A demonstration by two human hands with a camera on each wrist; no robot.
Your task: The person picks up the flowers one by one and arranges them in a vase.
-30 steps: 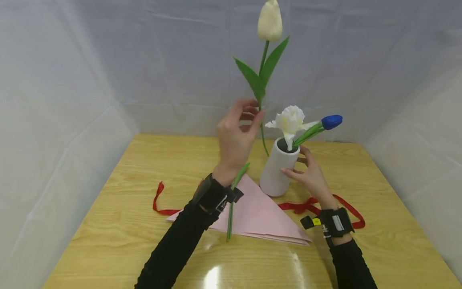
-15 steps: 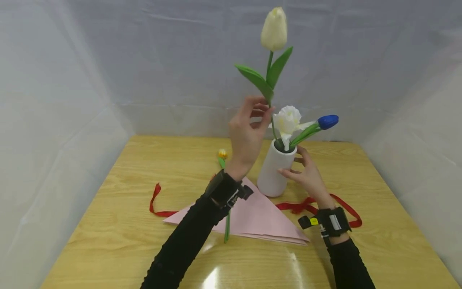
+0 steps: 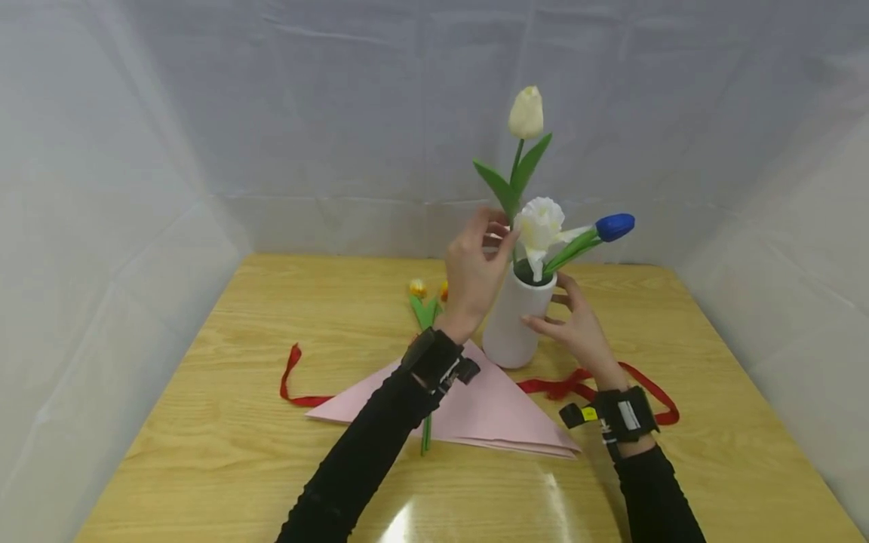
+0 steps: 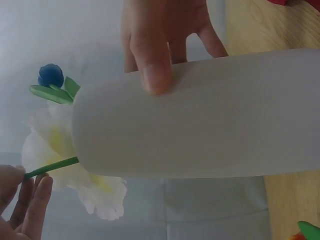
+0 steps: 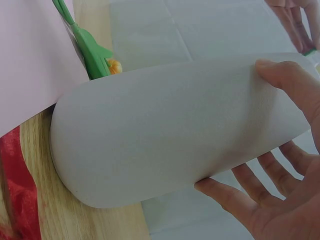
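My left hand pinches the stem of the cream tulip betw thumb and fingertips, just above the mouth of the white vase. The stem's lower end is already inside the vase neck; bloom stands upright, well above the other flowers, two green leaves just over my fingers. In the left wrist view the same stem runs from my fingertips into the vase rim.

My right hand is on the vase's right side, fingers mostly straight and spread, thumb pressed flat on the front wall and the other fingers behind. Right wrist view shows thumb on top of the vase body, fingers spread under it, touching. It steadies the vase, no curl round it that I can see.

Vase stands upright on the wooden table, its base touching the far edge of the folded pink paper. In it already: a white ruffled flower and a blue tulip leaning out to the right.

Further out: a red ribbon runs under the paper and shows on both sides. Two more stems lie on the paper behind my left forearm, w/ small yellow-orange blooms near the table's far side. White sheeting walls the table on three sides.
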